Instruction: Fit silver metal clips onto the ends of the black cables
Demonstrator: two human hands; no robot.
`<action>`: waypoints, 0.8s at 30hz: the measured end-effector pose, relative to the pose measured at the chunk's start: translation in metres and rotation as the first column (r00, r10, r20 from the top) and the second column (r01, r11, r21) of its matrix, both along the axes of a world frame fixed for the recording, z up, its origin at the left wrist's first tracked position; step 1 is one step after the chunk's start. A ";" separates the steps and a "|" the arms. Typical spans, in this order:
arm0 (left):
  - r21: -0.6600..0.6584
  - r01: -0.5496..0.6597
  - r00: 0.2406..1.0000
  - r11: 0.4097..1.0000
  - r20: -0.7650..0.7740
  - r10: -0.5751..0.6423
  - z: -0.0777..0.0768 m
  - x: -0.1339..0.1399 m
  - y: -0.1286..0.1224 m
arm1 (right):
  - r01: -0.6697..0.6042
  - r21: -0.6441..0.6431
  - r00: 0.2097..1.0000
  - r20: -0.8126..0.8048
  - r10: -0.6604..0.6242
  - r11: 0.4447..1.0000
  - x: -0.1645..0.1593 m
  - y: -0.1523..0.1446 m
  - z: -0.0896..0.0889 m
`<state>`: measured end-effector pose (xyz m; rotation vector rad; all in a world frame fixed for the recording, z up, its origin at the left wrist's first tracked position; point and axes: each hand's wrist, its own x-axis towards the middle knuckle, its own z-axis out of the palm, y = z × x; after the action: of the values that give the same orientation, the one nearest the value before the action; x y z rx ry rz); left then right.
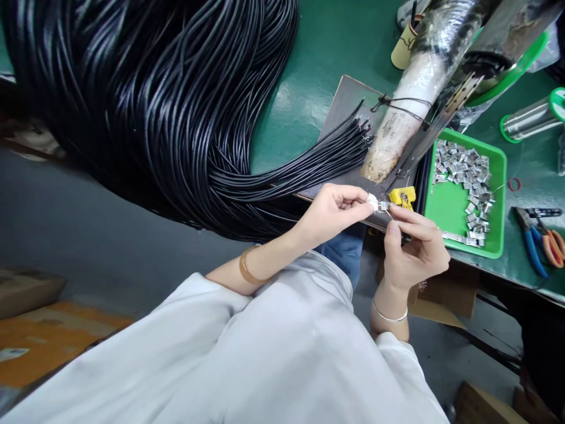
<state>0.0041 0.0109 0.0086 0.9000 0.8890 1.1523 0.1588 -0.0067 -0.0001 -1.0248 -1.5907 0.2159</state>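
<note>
My left hand is closed in a pinch at the table's front edge. At its fingertips is a small white piece, with a small metal connector sticking out to the right; how the two join is too small to tell. My right hand is closed just to the right, thumb and fingers pinching a thin silvery wire whose tip points at the connector. A yellow clip-like piece stands right behind the fingers. Behind my left hand, a bundle of black cables ends in stripped tips.
A green tray holds many small metal connectors. Blue- and orange-handled pliers lie right of it. A plastic-wrapped white tube leans over a dark board. A wire spool lies farther back. Cardboard boxes stand below.
</note>
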 end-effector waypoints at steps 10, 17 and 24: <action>0.053 -0.041 0.997 0.998 -0.062 0.044 -0.001 0.004 0.002 | 0.026 0.002 0.993 0.119 -0.026 1.000 0.002 0.002 0.000; 0.057 -0.082 0.992 0.995 -0.093 0.087 -0.001 0.005 0.006 | 0.045 -0.048 0.986 0.161 -0.037 0.998 0.001 0.005 0.002; 0.062 -0.144 0.985 0.988 -0.091 0.150 0.003 0.007 0.006 | 0.051 -0.083 0.983 0.178 -0.035 0.995 -0.005 0.004 0.011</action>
<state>0.0110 0.0173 0.0112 0.9538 1.0194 1.2744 0.1539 -0.0025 0.0114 -1.1718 -1.7290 0.1703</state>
